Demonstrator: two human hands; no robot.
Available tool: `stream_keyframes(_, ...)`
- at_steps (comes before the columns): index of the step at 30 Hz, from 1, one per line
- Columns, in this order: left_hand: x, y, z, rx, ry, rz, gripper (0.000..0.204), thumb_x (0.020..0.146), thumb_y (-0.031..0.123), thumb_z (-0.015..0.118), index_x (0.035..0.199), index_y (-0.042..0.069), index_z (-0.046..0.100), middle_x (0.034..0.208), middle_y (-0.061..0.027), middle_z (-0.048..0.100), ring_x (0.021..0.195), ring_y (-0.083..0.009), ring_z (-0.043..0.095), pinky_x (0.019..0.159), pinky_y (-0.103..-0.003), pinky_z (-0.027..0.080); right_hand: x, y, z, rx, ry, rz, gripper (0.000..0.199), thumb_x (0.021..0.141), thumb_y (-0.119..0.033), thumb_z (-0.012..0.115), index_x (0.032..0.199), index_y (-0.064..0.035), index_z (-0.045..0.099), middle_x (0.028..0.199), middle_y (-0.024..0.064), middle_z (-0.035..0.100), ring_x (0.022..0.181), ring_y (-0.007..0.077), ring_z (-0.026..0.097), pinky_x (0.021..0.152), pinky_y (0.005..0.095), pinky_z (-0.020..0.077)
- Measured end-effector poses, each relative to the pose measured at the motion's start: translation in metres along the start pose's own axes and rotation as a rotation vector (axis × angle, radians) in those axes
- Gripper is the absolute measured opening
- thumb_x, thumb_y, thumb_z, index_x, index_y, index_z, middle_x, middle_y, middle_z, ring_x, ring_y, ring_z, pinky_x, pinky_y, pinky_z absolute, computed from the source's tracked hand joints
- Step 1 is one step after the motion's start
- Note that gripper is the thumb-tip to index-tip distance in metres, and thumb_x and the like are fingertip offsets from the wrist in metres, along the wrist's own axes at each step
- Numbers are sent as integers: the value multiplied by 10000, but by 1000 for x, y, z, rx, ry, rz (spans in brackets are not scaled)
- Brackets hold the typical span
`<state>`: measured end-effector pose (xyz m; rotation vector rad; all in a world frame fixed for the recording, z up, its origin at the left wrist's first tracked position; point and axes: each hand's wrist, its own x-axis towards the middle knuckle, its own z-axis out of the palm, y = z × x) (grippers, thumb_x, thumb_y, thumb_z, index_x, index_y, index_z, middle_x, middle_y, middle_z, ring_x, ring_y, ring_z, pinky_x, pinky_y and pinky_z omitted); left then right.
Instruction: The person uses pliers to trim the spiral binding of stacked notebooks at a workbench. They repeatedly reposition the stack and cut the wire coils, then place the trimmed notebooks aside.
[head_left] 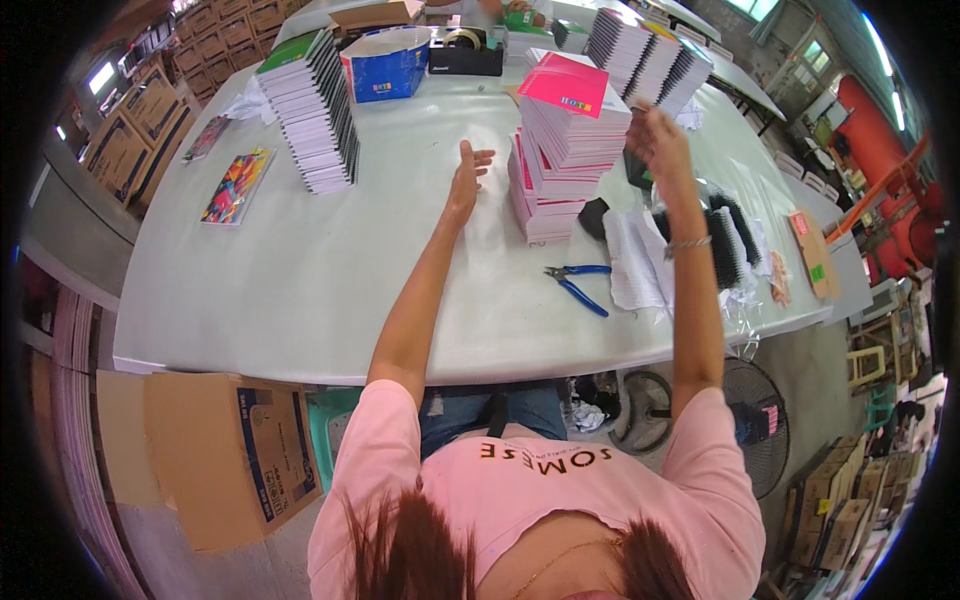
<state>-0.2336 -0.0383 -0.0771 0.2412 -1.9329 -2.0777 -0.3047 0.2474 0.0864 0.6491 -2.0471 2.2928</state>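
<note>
A tall stack of pink-covered notebooks stands on the table in front of me, its layers slightly shifted. To the left of it, my left hand hovers with fingers apart and nothing in it. My right hand is raised at the stack's right side, fingers loosely bent and apart; whether its fingertips touch the pages I cannot tell. Blue-handled cutting pliers lie nearer to me. Beside them are crumpled white sheets and black binding coils, partly behind my right forearm.
On the left rises a leaning stack of spiral notebooks, with a colourful booklet beside it. A blue box and a black tape dispenser stand behind. More spiral notebooks are at the far right. An open carton sits below the table.
</note>
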Motion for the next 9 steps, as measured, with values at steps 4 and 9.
stream_keyframes(4, -26, 40, -26, -73, 95, 78, 993, 943, 824, 103, 1312, 59, 619, 1250, -145, 623, 1171, -279, 570, 1040, -472, 391, 26, -59, 29, -320, -210, 19, 823, 894, -634, 662, 1425, -19, 529, 1322, 188, 581, 1202, 244, 547, 981, 360, 453)
stream_keyframes(9, -68, 82, -70, -152, 194, 137, 923, 974, 790, 150, 1294, 66, 624, 1217, -107, 638, 1125, -246, 590, 1022, -417, 401, 44, -95, 64, -833, -593, 134, 1236, 723, -802, 710, 1564, 14, 319, 1483, 244, 477, 1364, 331, 456, 1124, 414, 330)
